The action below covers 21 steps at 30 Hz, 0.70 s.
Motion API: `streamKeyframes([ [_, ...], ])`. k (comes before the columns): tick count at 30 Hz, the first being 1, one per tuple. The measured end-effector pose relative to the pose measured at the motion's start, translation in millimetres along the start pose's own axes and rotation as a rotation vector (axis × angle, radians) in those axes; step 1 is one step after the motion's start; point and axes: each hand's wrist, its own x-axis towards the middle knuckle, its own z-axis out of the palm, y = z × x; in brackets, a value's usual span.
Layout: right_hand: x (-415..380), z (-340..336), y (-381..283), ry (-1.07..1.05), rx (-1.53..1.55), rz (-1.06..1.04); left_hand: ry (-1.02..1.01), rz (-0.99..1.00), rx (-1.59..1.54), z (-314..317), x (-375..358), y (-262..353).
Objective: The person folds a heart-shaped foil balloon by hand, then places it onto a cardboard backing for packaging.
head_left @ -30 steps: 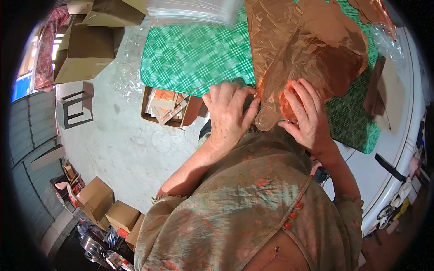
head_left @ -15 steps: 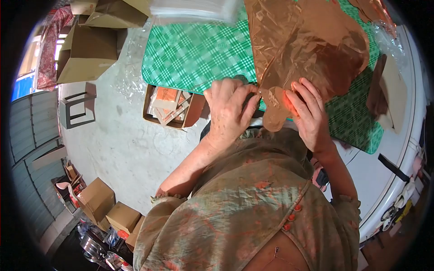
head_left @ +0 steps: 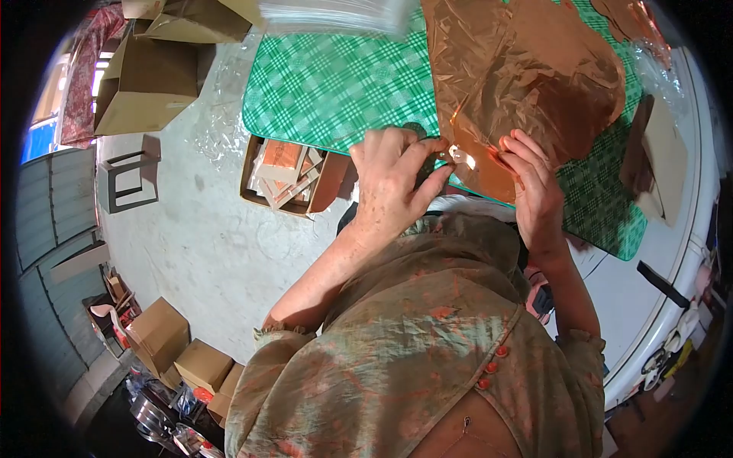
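Observation:
A large, flat, crinkled copper-coloured foil balloon (head_left: 527, 69) lies over the green checked table cover, its near end by my body. My left hand (head_left: 393, 175) is closed, with thumb and fingertips pinching the foil's near left edge. A dark rounded object (head_left: 416, 130) shows partly behind those fingers; its kind is hidden. On the other side, my right hand (head_left: 534, 179) grips the foil's near right part between fingers and thumb. A bright glint shows on the foil between both hands.
The green checked cover (head_left: 336, 84) lies on a white table (head_left: 611, 294). Clear plastic sleeves (head_left: 336, 17) are stacked at the far edge. Below the table's left edge, an open carton (head_left: 317, 191) holds flat packets. More cardboard boxes (head_left: 156, 80) and a grey frame (head_left: 126, 183) stand on the floor.
The rounded foil flap that hung toward my body between my hands has swung away and now lies flatter. My right hand has shifted slightly right, and a bright glint has appeared.

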Motion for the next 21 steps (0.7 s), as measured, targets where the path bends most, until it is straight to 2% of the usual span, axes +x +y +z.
streamKeyframes([
  [7,1.7,-0.6,2.3,-0.014,0.020,-0.012,0.026,-0.068,-0.006,2.2,5.6,9.2],
  [16,2.3,-4.4,1.7,-0.035,0.070,0.019,-0.099,-0.154,-0.094,-3.4,20.5,16.3],
  [21,2.0,-4.1,1.9,-0.029,0.061,0.018,-0.101,-0.188,-0.168,-6.3,25.6,16.5],
])
